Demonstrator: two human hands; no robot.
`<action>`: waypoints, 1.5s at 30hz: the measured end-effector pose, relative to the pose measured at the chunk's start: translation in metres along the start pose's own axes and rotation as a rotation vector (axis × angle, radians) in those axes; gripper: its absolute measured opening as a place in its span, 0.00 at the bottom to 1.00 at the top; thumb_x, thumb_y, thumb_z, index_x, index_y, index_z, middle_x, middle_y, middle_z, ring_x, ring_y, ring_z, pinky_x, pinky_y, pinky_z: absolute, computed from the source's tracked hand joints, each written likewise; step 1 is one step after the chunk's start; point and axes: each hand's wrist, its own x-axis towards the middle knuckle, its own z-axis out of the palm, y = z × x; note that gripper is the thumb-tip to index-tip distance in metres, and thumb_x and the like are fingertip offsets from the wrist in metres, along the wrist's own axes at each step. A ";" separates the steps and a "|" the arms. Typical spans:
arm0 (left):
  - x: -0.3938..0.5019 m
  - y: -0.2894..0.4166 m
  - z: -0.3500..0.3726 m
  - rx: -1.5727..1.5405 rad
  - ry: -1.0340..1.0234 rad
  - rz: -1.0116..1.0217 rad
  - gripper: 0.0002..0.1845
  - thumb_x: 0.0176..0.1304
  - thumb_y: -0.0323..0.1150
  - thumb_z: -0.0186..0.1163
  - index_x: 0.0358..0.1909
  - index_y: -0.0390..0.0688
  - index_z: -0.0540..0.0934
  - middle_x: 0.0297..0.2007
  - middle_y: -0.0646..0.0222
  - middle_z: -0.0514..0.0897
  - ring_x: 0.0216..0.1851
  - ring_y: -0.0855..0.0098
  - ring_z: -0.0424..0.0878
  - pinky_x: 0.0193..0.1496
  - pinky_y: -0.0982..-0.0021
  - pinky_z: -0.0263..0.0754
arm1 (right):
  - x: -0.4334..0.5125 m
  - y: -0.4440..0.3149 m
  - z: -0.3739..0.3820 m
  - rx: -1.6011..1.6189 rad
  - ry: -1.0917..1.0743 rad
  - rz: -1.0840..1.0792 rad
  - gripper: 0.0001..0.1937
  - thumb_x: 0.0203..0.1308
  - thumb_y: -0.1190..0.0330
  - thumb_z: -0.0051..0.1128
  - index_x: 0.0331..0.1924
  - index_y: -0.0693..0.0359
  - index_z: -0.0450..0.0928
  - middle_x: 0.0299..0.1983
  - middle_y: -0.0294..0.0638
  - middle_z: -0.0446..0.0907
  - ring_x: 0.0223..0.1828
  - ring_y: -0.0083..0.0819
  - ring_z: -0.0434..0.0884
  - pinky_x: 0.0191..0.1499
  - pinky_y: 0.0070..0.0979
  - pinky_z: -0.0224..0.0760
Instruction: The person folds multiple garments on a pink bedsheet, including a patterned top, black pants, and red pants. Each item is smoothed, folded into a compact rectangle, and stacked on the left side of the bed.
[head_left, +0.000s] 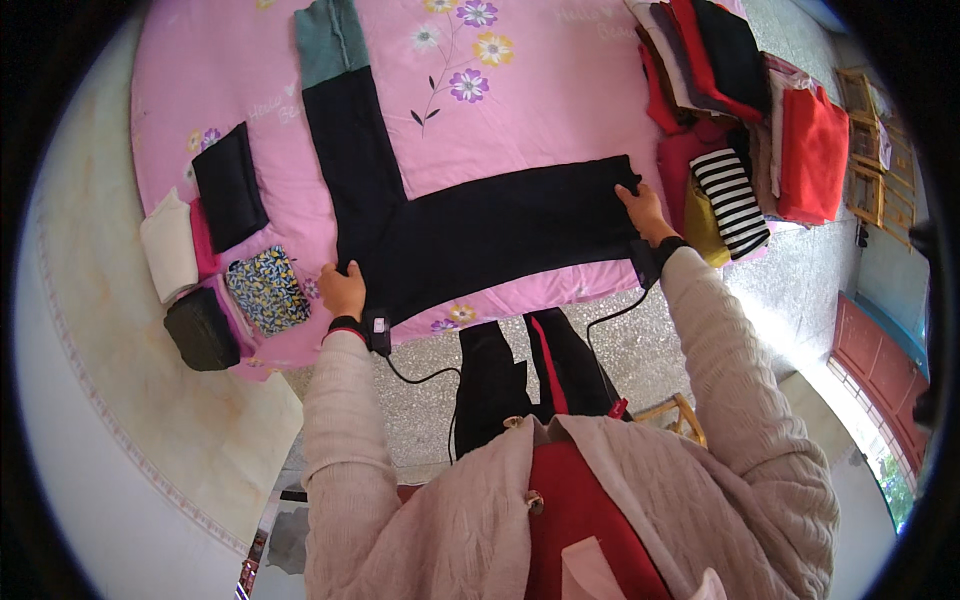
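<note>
A black garment (480, 232) lies spread on a pink flowered bed cover (525, 97) in a rough L shape. One long part runs away from me and ends in a teal section (334, 41); the other stretches to the right. At the garment's near-left corner, my left hand (343, 291) pinches the edge, thumb on top of the cloth. My right hand (643, 211) grips the far right end by its hem. Fingers of both hands are partly hidden under the fabric. Each wrist carries a dark band and a small black box with a cable.
Folded clothes sit at the left, including a black piece (229, 191), a patterned piece (268, 291) and a dark bundle (201, 330). Larger piles, with a striped piece (729, 202) and a red piece (812, 156), stand at the right. A wooden rack (874, 157) is beyond them.
</note>
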 end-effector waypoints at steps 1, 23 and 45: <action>0.000 -0.005 0.000 -0.032 -0.015 0.021 0.19 0.58 0.40 0.58 0.43 0.34 0.73 0.42 0.51 0.77 0.47 0.50 0.74 0.49 0.56 0.69 | -0.003 0.003 0.002 0.027 0.049 -0.078 0.26 0.58 0.54 0.56 0.49 0.72 0.72 0.47 0.56 0.77 0.50 0.47 0.77 0.52 0.33 0.68; -0.033 -0.039 -0.010 -0.420 0.226 0.295 0.14 0.67 0.38 0.52 0.43 0.36 0.72 0.36 0.49 0.78 0.38 0.51 0.76 0.42 0.63 0.70 | -0.029 0.048 -0.016 0.060 0.222 -0.235 0.17 0.60 0.59 0.54 0.39 0.67 0.74 0.33 0.58 0.76 0.36 0.52 0.75 0.41 0.35 0.68; -0.032 0.065 0.029 0.228 0.135 0.392 0.31 0.65 0.47 0.49 0.68 0.51 0.57 0.67 0.56 0.54 0.66 0.51 0.55 0.65 0.49 0.49 | -0.097 -0.046 0.090 -0.354 0.079 -0.859 0.30 0.49 0.67 0.61 0.58 0.65 0.65 0.63 0.52 0.60 0.65 0.49 0.59 0.65 0.41 0.52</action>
